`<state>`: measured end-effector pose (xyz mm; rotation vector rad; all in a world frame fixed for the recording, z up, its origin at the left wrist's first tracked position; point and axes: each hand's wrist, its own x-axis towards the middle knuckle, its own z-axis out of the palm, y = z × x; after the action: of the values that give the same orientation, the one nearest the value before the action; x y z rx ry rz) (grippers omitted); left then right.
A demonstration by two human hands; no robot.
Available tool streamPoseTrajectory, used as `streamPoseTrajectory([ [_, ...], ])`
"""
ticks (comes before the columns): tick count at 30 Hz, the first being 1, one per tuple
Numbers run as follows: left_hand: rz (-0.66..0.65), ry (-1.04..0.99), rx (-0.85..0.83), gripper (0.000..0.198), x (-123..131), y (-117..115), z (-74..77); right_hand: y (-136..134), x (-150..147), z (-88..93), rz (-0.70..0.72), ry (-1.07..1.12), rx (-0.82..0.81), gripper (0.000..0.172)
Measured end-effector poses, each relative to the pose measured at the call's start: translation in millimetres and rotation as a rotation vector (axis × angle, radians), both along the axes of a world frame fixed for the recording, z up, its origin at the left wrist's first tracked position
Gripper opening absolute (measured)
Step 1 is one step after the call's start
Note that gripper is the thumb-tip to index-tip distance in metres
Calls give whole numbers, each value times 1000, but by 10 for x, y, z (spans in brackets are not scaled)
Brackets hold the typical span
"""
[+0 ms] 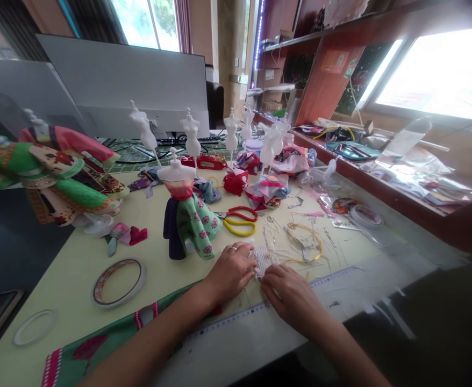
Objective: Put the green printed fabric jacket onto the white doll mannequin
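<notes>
Daylit room, head view: window [147,24] behind, pale monitor [139,86] across the back left, reddish wooden shelving [288,40] at right.

Beadwork [265,258], a small glittering patch of close rows, lies flat on the table between the two hands. Left hand [231,269], ring on one finger, bent over its left edge; fingers close together, but cannot tell whether they pinch or only press. Right hand [290,293] curled at the near right corner, thumb and forefinger drawn in; what lies between them is hidden. Handling, by judgement: very light, limp across the rows, beads hard and a bit slippery, joins likely fragile. Best taken by an outer edge between fingertips, the rest kept flat and unpulled.

Table [70,290]: pale yellow top, crowded. Clear ruler [236,317] just on the near side of the hands. Fine chains [274,236] and a yellow cord [320,250] beyond the right hand. Scissors [224,216] past the left hand, beside a dressed form [195,220]. Tape roll [139,290] and green cloth [111,344] to the left. Bare white forms [191,131] stand farther back.
</notes>
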<state>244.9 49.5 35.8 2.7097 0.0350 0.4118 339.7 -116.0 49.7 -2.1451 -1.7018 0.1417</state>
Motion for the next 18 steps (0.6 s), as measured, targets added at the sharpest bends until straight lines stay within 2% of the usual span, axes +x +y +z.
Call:
streamPoseTrajectory([
  [9, 79, -13, -76, 15, -69, 28, 102, -48, 45, 24, -36, 13, 40, 16],
  [14, 89, 24, -76, 15, -233, 27, 239, -105, 158, 72, -70, -7, 86, 12],
  [18, 46, 104, -31, 16, -408, -9, 327, -163, 291, 158, -131, -26, 95, 13],
])
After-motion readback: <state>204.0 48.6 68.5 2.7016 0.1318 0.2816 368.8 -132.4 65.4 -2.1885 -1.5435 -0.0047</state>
